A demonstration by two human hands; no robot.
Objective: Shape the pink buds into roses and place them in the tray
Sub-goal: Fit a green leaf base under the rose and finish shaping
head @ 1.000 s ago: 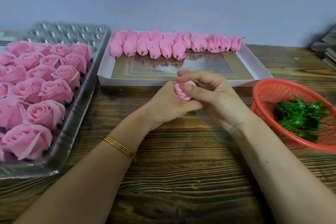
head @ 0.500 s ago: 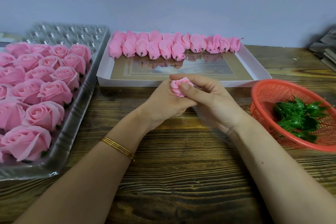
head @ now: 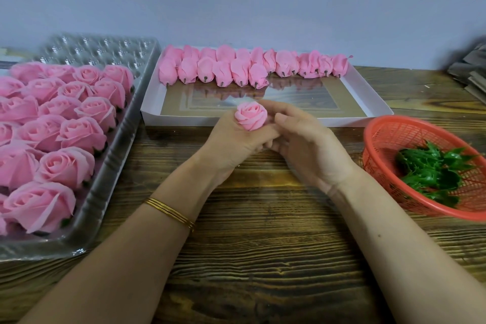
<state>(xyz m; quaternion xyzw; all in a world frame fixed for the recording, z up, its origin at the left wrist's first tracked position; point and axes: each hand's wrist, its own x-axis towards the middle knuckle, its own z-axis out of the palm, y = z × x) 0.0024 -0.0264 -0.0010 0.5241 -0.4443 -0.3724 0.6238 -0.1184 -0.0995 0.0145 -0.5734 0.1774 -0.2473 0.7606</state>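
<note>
Dark, strongly grained wooden tabletop (head: 263,258) runs to a plain pale blue-grey wall, and in our head view we work at its middle. Our left hand (head: 231,142) is closed around the base of a half-opened pink foam rosebud (head: 251,116), held upright with its spiral face toward us; our right hand (head: 310,147) lies just beside it, fingers loosely curled and touching the left hand's fingers, gripping nothing that we can see. To do this step well, we judge that we should pinch the base firmly, peel the outer petals outward one at a time, turn the bloom a little between pulls, and keep the centre tight so it matches the finished ones. On the left, a clear moulded plastic tray (head: 110,171) holds rows of opened pink roses (head: 65,168), with empty cups showing only at its far end. Behind our hands, a shallow white cardboard box lid (head: 363,87) carries closed pink buds (head: 236,71) lined along its far edge, stubs toward us. On the right, a red plastic mesh basket (head: 389,134) holds green plastic leaf calyxes (head: 434,173). Some grey stacked sheets (head: 470,73) sit at the far right edge.
</note>
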